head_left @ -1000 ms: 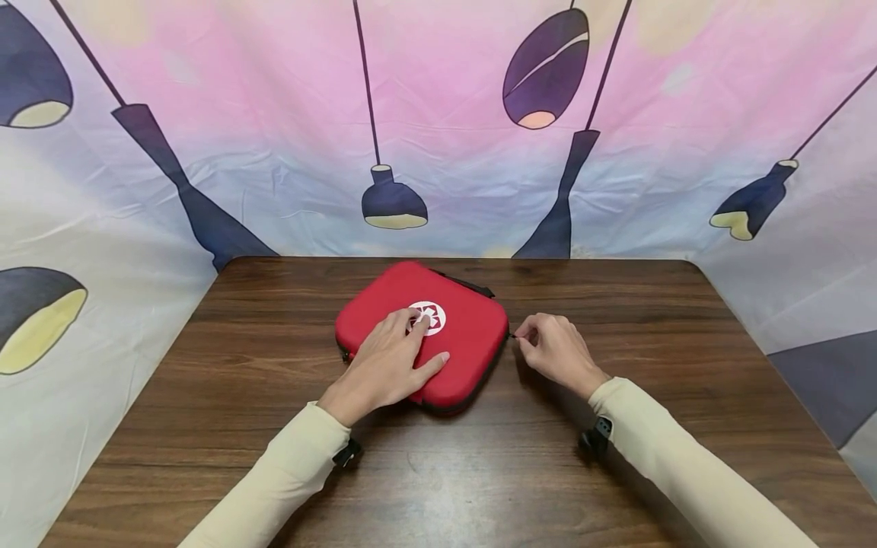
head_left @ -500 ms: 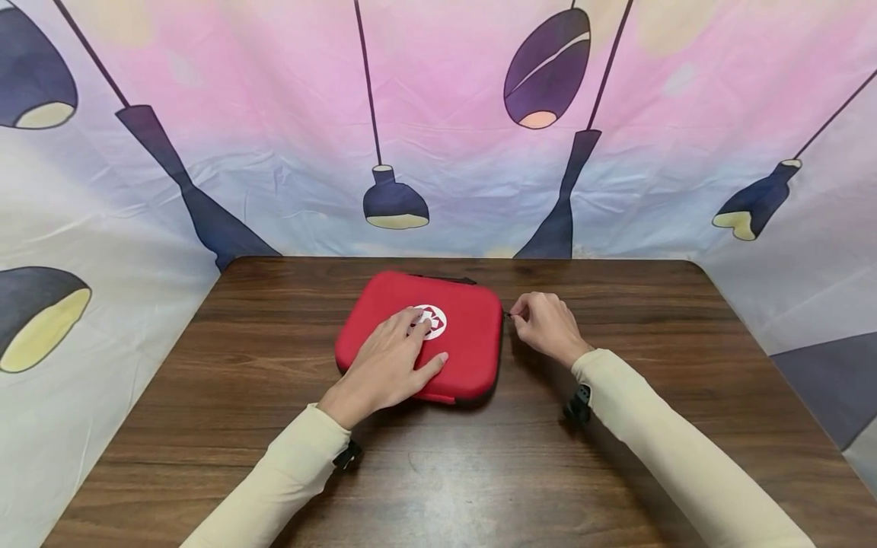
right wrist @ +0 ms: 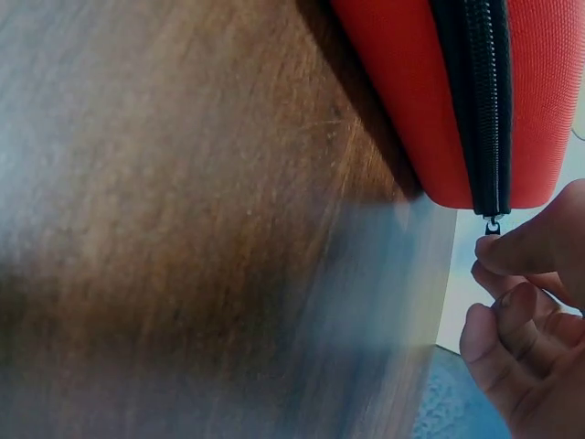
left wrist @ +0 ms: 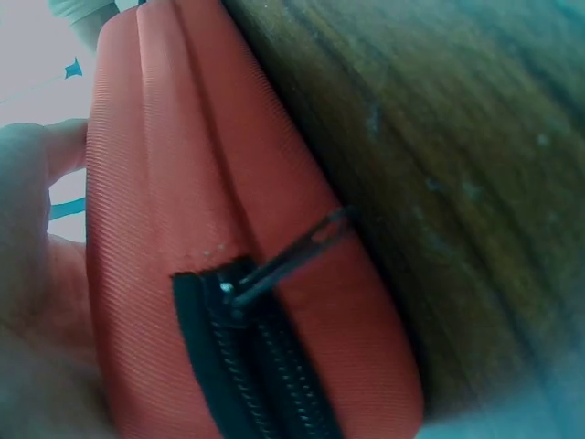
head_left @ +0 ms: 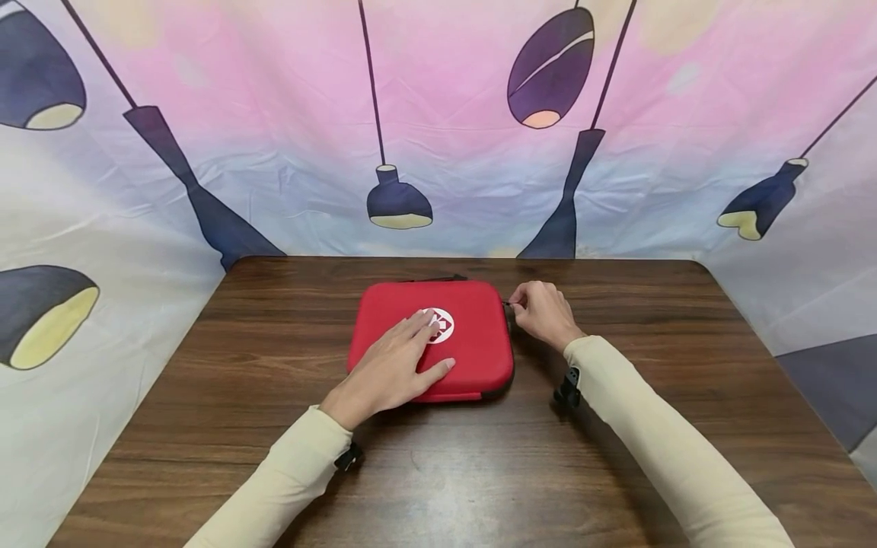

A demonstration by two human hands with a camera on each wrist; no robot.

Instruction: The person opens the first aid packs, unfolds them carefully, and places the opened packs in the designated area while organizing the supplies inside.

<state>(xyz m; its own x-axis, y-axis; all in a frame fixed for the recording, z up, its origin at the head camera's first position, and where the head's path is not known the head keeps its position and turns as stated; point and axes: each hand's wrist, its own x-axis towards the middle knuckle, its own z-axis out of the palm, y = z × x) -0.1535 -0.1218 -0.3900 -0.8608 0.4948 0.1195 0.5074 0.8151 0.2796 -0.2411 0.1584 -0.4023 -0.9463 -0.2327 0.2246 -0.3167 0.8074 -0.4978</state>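
Observation:
A red zippered first-aid case (head_left: 473,350) with a white round emblem lies on the wooden table, its front side nearly square to me. My left hand (head_left: 393,365) rests spread on its lid, fingertips over the emblem. At the far right corner, my right hand (head_left: 544,312) pinches a small zipper pull (right wrist: 493,229) between thumb and forefinger. The black zipper (right wrist: 489,110) runs closed along that side in the right wrist view. Another zipper pull (left wrist: 292,261) hangs loose at the zipper's end in the left wrist view.
A black strap handle (head_left: 438,278) sticks out at the back of the case. The brown wooden table (head_left: 438,472) reaches back to a printed cloth (head_left: 308,190) with lamp pictures. Each wrist wears a small black camera (head_left: 567,387).
The case has turned counterclockwise, from slanted to nearly straight. My right hand has moved away from me and slightly left with the zipper pull. My left hand has stayed on the lid.

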